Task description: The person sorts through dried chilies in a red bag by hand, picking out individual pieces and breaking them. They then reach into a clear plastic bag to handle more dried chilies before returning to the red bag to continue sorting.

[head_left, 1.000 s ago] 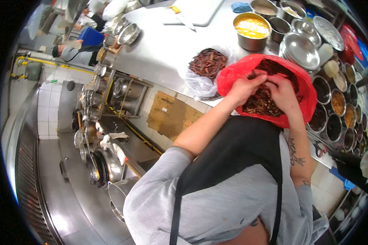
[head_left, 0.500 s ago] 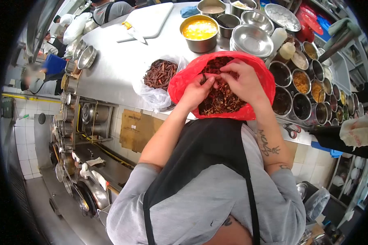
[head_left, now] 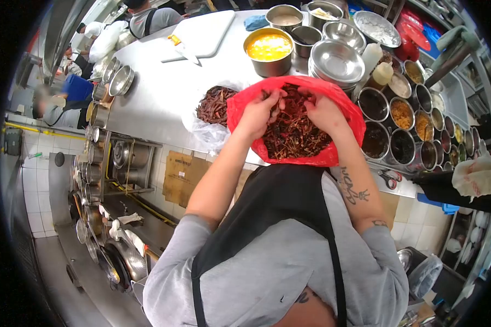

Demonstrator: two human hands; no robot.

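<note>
Several co-workers: at the far left of my view, most of them partly hidden; one person [head_left: 157, 23] wears grey with dark straps.
Metal bowls [head_left: 121, 80]: grouped at the counter's left end; I cannot count the nested ones.
Knife: one knife [head_left: 186, 52], yellow-handled, lying partly over the edge of one white cutting board [head_left: 208, 32].
Clear bag: one clear bag [head_left: 206, 136], open, holding dark red dried pods [head_left: 214, 104].
Left hand: the left hand [head_left: 261, 113] comes up from below, its fingers curled inward over the red bag; I cannot tell whether they grip a piece.
Red bag: one red bag [head_left: 238, 107], wide open right in front of the body, with the dried red pieces [head_left: 295, 136] inside it.
Yellow pot: one yellow pot [head_left: 268, 66], filled with bright yellow liquid, behind the red bag.
Right hand: the right hand [head_left: 324, 113] reaches in from the other side, knuckles bent, fingertips down among the pieces; I cannot tell what they grasp.
Bowl stack: one bowl stack [head_left: 337, 62], beside the yellow pot.
Squeeze bottles [head_left: 382, 74]: two, just right of the stack.
Round tins: many, at the right; two orange-filled tins [head_left: 402, 113] hold crumbly food, others dark contents.
Scissors: one pair of scissors [head_left: 389, 179], red-handled, near the tins.
</note>
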